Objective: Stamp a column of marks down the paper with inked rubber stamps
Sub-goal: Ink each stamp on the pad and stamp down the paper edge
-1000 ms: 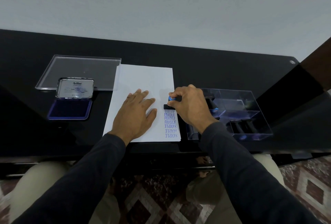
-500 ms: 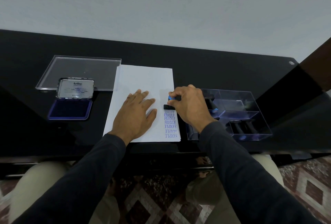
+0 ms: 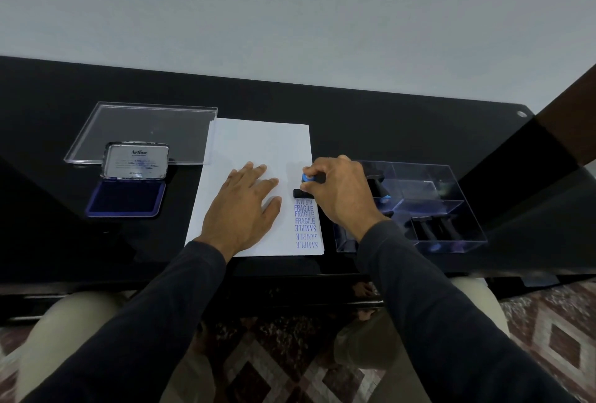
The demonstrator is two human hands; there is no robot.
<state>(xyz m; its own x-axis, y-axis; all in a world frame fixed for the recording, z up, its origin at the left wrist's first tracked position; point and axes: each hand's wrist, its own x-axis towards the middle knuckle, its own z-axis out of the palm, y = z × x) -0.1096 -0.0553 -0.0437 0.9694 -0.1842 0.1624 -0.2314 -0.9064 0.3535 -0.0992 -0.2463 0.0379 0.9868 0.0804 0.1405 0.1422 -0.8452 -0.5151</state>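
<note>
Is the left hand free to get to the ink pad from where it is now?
Probably yes. The left hand lies flat on the paper holding nothing, and the open ink pad sits on its left with only bare table between. Lifting it would leave the paper unheld while the right hand stamps.

The glossy black worktop [image 3: 354, 125] mirrors light; the white sheet of paper [image 3: 258, 144] looks matt; the clear plastic compartment tray [image 3: 451, 209] shines; the ink pad's metal lid [image 3: 135, 161] gleams.
</note>
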